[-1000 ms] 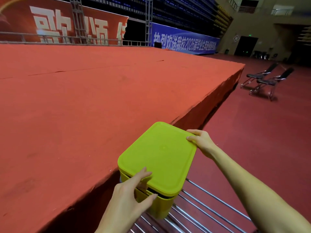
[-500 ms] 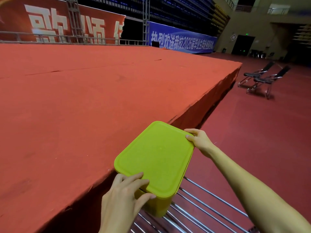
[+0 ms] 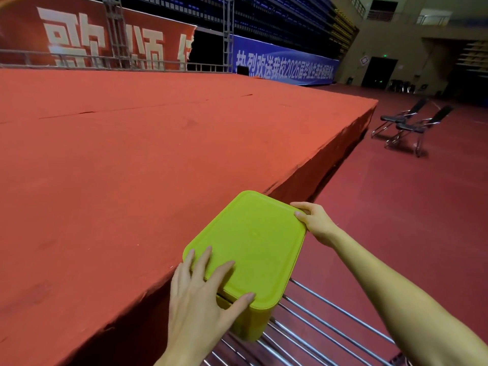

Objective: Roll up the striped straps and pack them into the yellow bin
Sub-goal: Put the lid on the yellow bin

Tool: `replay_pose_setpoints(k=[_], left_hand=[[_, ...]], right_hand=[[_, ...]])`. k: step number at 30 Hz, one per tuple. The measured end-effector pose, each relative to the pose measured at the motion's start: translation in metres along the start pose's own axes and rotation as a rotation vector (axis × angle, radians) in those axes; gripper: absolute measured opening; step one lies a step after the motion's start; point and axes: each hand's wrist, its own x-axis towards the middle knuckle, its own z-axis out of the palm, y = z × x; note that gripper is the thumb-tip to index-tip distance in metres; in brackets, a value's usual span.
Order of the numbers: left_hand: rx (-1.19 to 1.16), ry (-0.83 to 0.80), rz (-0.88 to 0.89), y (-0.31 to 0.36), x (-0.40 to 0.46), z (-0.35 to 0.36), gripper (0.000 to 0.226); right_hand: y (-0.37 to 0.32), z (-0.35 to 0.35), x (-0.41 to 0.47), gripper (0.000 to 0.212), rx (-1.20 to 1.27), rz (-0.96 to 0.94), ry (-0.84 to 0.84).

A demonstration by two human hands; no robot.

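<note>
The yellow bin (image 3: pixel 250 323) stands on a metal bar rack beside the stage edge. Its yellow lid (image 3: pixel 253 233) lies flat on top and hides the inside. My left hand (image 3: pixel 195 294) presses on the lid's near left corner with straight, spread fingers, the thumb along the near edge. My right hand (image 3: pixel 317 223) grips the lid's far right corner, thumb on top and fingers curled over the rim. No striped straps are in view.
The metal bar rack (image 3: pixel 317 331) runs under and to the right of the bin. A raised red carpeted stage (image 3: pixel 132 154) fills the left, its edge right beside the bin. Two folding chairs (image 3: pixel 412 125) stand on the red floor at the far right.
The lid has come down from a tilt to sit flat on the bin. My left hand moved from the bin's side up onto the lid. My right hand kept its corner.
</note>
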Motion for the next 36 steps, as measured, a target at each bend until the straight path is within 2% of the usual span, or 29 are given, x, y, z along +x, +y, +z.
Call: replay_pose_setpoints(k=[2, 6, 15, 20, 24, 30, 36], left_hand=[[0.04, -0.064, 0.039, 0.006, 0.001, 0.002, 0.085], [0.173, -0.135, 0.146, 0.019, -0.002, 0.012, 0.091], [0.33, -0.201, 0.159, 0.017, 0.001, 0.024, 0.083], [0.258, -0.125, 0.166, 0.016, -0.001, 0.02, 0.079], [0.186, -0.067, 0.077, 0.017, 0.0, 0.012, 0.073], [0.19, -0.067, -0.03, 0.014, 0.012, 0.009, 0.107], [0.228, -0.097, -0.052, 0.026, 0.016, 0.012, 0.116]], right_hand=[[0.001, 0.0, 0.002, 0.034, 0.013, 0.009, 0.003], [0.001, -0.001, 0.002, 0.036, 0.058, 0.043, 0.02], [0.002, 0.003, 0.001, 0.036, 0.116, 0.092, 0.075], [-0.004, 0.013, -0.008, 0.04, -0.193, -0.072, 0.075], [-0.003, 0.01, -0.006, 0.04, -0.382, -0.156, 0.042], [-0.008, 0.008, -0.009, 0.048, -0.614, -0.234, -0.092], [-0.004, 0.004, -0.007, 0.051, -0.66, -0.182, -0.135]])
